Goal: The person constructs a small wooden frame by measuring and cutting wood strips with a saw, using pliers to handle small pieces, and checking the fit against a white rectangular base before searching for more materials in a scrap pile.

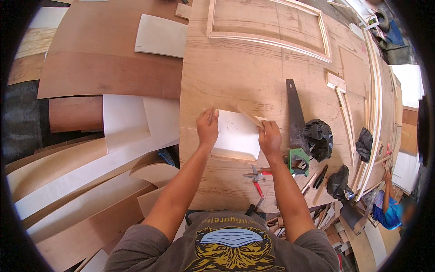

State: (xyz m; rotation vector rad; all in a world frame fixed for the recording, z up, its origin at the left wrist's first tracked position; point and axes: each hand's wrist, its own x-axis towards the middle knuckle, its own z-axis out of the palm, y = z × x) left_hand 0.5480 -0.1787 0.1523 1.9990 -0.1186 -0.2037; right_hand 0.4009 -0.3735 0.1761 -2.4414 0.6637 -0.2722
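Note:
A white square panel point(235, 135) with a thin wooden edge along its near side lies on the plywood worktop point(226, 181) in front of me. My left hand point(207, 129) is closed on the panel's left edge. At its far right corner, my right hand point(270, 137) pinches a thin wooden strip point(250, 117) that slants across the far edge. The strip's far end looks blurred. Near the panel's front right corner lie red-handled snips point(256, 177), opened out. A handsaw point(296, 111) with a green handle rests to the right of my right hand.
Black plastic bags point(318, 139) and a black marker-like tool point(321, 177) sit at the right. A wooden frame point(272, 43) lies at the far side. A small hammer-like tool point(259, 204) is by the near edge. Boards point(113, 72) are stacked left. Another person point(389, 208) is at far right.

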